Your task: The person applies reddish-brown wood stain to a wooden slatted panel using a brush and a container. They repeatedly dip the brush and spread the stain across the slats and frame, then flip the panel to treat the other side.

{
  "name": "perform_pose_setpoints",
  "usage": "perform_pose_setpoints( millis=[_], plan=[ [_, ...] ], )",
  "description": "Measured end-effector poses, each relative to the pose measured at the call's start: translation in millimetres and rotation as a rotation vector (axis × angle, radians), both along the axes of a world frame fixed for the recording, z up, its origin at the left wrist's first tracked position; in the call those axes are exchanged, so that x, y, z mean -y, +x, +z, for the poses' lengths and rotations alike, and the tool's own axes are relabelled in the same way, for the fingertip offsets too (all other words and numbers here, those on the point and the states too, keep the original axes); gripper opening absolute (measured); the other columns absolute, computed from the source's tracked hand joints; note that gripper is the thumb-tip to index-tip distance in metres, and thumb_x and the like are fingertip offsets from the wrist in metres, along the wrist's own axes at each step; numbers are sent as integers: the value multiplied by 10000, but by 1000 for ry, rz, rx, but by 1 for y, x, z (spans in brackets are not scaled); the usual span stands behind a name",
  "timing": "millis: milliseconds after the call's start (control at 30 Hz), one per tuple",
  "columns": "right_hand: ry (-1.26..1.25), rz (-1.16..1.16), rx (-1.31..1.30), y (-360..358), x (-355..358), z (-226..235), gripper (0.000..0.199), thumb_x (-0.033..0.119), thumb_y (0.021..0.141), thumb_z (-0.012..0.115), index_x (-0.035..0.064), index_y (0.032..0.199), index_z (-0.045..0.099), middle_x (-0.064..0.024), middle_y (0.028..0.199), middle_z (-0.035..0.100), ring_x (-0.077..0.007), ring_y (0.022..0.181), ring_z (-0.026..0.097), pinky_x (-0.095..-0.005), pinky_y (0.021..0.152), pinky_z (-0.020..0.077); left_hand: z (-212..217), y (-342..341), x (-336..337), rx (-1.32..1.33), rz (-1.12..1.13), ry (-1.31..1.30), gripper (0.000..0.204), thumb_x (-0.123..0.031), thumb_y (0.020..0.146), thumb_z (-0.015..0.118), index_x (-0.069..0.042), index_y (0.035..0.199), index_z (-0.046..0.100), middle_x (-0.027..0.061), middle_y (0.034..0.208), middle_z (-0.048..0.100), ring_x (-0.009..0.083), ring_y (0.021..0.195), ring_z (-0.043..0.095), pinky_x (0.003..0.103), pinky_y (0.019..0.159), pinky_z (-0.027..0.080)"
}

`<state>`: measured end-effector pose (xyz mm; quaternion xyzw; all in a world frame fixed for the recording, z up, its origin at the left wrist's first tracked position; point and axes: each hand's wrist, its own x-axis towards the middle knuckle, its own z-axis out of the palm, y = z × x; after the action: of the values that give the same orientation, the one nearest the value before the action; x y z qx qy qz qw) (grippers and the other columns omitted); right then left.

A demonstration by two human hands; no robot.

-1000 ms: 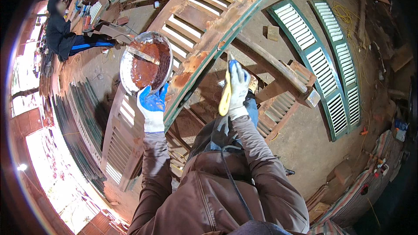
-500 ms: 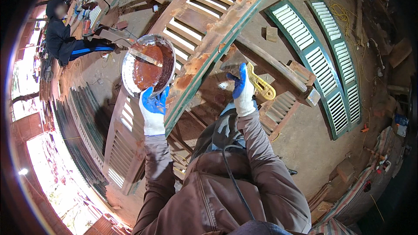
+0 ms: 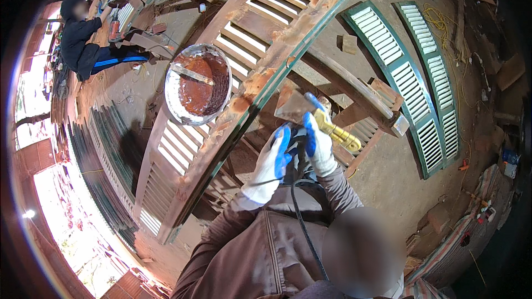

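Note:
My right hand, in a white glove with blue coating, grips a putty knife by its yellow handle. The wide blade points left, toward the louvred shutter. Close beside it, in front of my body, my left hand is raised in a matching glove. Its fingers are partly bent, and I see nothing in them. A round bucket with whitish smeared walls rests on the shutter, left of both hands. Inside is reddish-brown paste, with a flat stick lying across it.
Two curved green louvred shutters lie on the floor at right. A wooden beam runs beyond my right hand. Stacked slatted panels stand at left. A person in dark clothes works at the upper left near a power tool.
My left hand has left the bucket's rim and moved right, toward my right hand. The putty knife has turned, so its blade now shows pointing left.

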<state>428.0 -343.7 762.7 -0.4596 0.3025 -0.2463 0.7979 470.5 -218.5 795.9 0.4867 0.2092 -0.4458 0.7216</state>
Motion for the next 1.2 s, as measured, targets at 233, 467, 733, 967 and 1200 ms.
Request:
perform_pose_setpoints(
  millis=[233,467,733,967,1200],
  plan=[
    [-281,389,57,-22,4,-5,780,161,816,820,32,1473,420,-128,1429,485,-268,1311,492,-367,1116,375,-8,14,-3,61,200,-159,236,-296,1030,580,-107,1157,642,24,980,694,122,812,664,270,706,547],
    [-870,416,-291,14,50,-44,870,217,892,698,61,1588,199,-225,1087,651,-350,941,656,-430,825,535,-8,29,-81,85,231,116,276,-425,1041,528,-169,1086,620,-28,696,539,106,475,445,230,451,372],
    [-1188,321,-577,99,52,-67,811,143,844,597,59,1570,247,-164,822,705,-350,682,683,-482,632,533,-29,27,-128,196,412,17,190,-289,1006,616,-114,1078,630,18,879,684,143,753,660,320,677,575],
    [-387,380,-163,70,37,-79,721,151,941,590,172,1587,271,-94,780,644,-182,675,629,-332,605,521,-15,32,-113,219,436,114,206,-297,1004,625,-105,1080,620,7,810,657,136,704,647,307,645,559],
    [-360,245,-139,92,50,-99,744,100,972,557,189,1618,198,-20,871,579,-81,669,482,-236,605,461,5,38,-101,242,233,231,181,-346,1031,574,-170,1007,612,-46,753,593,84,618,570,251,555,490]
  ],
)
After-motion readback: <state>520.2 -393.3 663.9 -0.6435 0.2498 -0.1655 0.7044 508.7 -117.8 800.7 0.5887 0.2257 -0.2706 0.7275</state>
